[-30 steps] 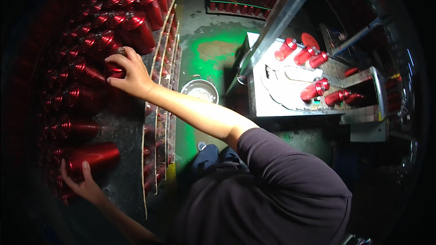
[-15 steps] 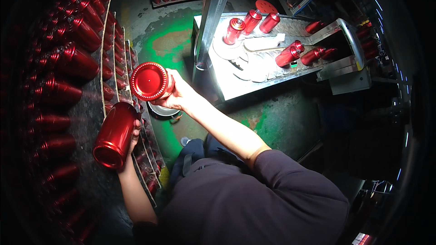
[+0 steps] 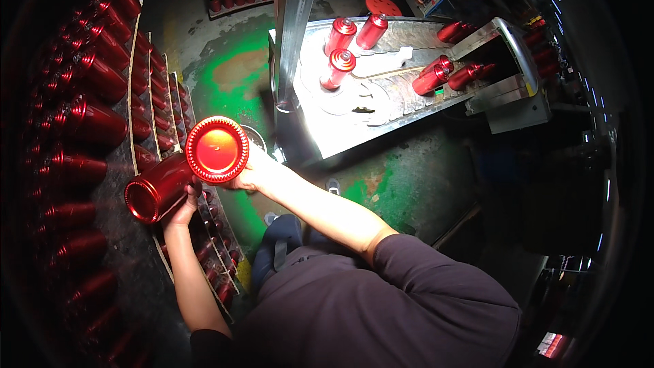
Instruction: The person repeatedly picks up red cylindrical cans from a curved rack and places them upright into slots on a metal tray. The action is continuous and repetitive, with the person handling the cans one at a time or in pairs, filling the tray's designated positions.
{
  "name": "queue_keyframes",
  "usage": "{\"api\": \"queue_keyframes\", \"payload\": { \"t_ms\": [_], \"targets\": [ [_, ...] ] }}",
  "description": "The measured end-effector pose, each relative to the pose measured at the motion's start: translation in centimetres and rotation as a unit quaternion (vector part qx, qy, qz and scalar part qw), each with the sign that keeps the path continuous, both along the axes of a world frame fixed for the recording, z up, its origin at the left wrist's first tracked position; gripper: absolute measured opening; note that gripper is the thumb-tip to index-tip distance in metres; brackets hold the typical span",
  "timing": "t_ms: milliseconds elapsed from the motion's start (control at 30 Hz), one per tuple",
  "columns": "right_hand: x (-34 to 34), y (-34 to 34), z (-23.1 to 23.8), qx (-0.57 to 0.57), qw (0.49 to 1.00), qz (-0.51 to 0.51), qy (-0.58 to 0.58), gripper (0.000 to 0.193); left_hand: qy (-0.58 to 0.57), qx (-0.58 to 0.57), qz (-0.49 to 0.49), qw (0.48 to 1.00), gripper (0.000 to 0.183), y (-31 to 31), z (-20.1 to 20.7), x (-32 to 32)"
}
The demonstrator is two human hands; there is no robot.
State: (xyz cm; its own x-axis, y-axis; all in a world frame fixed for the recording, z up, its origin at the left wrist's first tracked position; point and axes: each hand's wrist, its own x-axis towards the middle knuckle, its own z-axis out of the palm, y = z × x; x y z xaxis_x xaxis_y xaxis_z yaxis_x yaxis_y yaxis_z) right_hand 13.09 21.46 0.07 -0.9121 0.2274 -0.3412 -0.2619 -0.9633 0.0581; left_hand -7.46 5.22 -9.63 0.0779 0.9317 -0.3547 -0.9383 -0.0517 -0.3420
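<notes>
Fingers of the left hand (image 3: 180, 213) clasp a tilted glossy red bottle (image 3: 162, 187), while those of the right hand (image 3: 251, 174) grip a second red bottle (image 3: 218, 150), base toward the camera.

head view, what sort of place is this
Probably a factory floor or workshop: many red bottles crowd layered boards on the left, others stand along what looks like a conveyor, and the green floor paint is worn.
</notes>
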Motion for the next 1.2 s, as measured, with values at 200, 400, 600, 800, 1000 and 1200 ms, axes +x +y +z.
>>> {"api": "queue_keyframes", "payload": {
  "t_ms": [200,400,600,800,1000,1200],
  "targets": [
    [6.1,2.6,-2.2,-0.010,0.995,-0.053,0.085,0.031,0.143,0.051,0.009,0.988,0.073,1.4,3.0,4.1],
    [22.6,8.9,-1.4,0.212,0.927,-0.263,-0.160,0.023,0.472,-0.095,-0.012,0.876,0.053,4.8,8.7,13.4],
    [45.6,18.3,3.5,0.514,0.650,-0.401,-0.390,0.047,0.689,-0.139,0.101,0.704,0.051,13.5,11.6,26.9],
    [59.3,29.9,-2.8,0.650,0.204,-0.337,-0.650,0.052,0.807,-0.120,0.052,0.577,0.079,24.7,13.9,39.7],
    [65.4,41.0,-13.7,0.628,0.106,-0.285,-0.716,0.055,0.857,-0.102,0.056,0.502,0.087,32.6,15.9,47.2],
    [67.1,43.1,-20.0,0.653,0.142,-0.182,-0.722,0.059,0.887,-0.080,0.104,0.443,0.080,38.1,17.8,48.7]
  ]
}}
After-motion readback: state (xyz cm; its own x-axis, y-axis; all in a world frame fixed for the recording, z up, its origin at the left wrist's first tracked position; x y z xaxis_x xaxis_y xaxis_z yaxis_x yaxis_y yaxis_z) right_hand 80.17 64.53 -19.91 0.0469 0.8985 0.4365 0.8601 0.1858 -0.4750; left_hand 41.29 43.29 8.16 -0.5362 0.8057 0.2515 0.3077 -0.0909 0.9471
